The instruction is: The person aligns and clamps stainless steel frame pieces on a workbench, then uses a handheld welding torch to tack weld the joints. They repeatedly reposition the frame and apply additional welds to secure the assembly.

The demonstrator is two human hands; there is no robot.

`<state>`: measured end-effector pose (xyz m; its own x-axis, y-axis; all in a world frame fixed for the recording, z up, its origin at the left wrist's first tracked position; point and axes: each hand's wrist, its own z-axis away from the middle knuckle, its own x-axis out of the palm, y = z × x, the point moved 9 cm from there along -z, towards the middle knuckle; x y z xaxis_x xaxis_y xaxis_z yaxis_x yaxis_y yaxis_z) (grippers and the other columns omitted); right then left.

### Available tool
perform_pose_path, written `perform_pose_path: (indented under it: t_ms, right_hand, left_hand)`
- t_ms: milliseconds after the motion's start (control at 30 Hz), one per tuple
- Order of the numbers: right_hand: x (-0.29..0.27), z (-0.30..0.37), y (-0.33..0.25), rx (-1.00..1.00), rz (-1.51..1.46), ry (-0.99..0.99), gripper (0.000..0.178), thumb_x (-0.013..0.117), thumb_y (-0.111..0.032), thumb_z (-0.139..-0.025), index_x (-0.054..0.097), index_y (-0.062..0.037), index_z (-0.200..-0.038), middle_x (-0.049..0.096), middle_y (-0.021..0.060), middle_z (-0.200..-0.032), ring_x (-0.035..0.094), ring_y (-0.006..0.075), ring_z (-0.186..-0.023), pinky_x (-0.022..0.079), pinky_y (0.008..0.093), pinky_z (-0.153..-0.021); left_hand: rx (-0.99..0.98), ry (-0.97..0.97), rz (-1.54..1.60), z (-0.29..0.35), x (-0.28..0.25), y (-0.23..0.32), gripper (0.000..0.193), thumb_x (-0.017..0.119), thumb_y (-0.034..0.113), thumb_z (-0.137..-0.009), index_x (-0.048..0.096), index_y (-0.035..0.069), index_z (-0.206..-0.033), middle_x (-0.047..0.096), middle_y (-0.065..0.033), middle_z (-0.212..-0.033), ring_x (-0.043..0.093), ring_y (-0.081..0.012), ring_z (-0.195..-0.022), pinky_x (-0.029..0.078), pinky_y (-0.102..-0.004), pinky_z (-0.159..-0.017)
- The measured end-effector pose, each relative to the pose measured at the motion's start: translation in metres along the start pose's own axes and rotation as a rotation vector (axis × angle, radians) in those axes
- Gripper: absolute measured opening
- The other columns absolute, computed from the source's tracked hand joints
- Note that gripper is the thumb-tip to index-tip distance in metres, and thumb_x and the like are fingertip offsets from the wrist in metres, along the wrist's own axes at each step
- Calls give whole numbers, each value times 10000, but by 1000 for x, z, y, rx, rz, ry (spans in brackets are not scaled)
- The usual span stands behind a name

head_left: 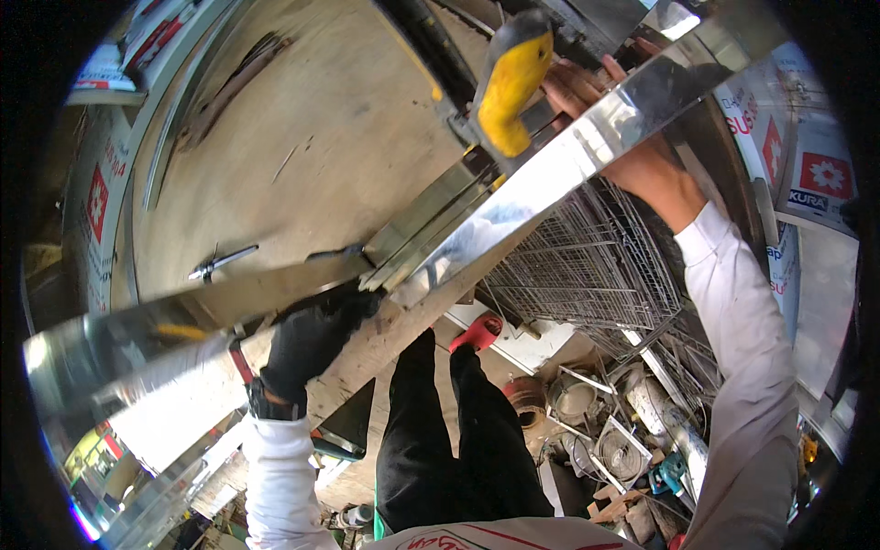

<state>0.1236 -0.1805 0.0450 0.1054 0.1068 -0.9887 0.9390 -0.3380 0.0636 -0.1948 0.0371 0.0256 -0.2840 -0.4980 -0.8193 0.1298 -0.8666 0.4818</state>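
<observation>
A long polished metal strip runs from the centre to the upper right. A second shiny length stretches left from the middle; I cannot tell whether they are joined. My left hand, in a black glove, is closed on the left length near the centre. My bare right hand passes behind the right strip, fingers curled at its far edge. Close to those fingers is a tool's yellow-and-black handle, attached to a black-and-yellow frame. Flat metal bars lie beside the tool on the worktable.
The wooden worktable holds a small metal tool and a dark strip. Wire racks stand below to the right. Pipes, frames and a teal power tool clutter the floor. Film-covered sheets stand at the far right.
</observation>
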Motion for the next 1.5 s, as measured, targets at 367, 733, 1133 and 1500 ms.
perform_pose_path:
  t_ms: [367,733,1133,1500]
  right_hand:
    - [-11,25,-7,79,99,-217,375,716,-279,-868,728,-126,-1210,665,69,-1344,533,222,-1341,263,574,-1214]
    - [-54,197,-48,970,-860,393,256,720,-228,-973,726,-34,-1140,746,123,-1065,701,224,-981,541,354,-911]
    - [-67,42,-424,35,-1307,-338,308,681,-164,-916,659,-39,-1197,670,196,-1121,669,414,-973,559,463,-822]
    - [-19,-78,-529,629,-1820,122,449,737,-179,-879,541,-33,-1256,656,187,-1057,660,355,-996,527,457,-854]
  left_hand:
    - [-112,138,53,-29,5,24,225,723,278,-948,723,56,-977,670,-164,-777,645,-349,-696,485,-459,-611]
    - [-192,281,153,-32,10,17,216,736,234,-863,714,24,-908,676,-227,-802,644,-451,-804,509,-523,-715]
    - [32,334,199,-21,-21,0,351,759,327,-841,711,85,-1092,723,-206,-951,681,-432,-952,554,-500,-828]
    - [112,128,91,-43,-21,2,312,769,342,-879,775,52,-994,730,-219,-972,700,-399,-948,556,-459,-858]
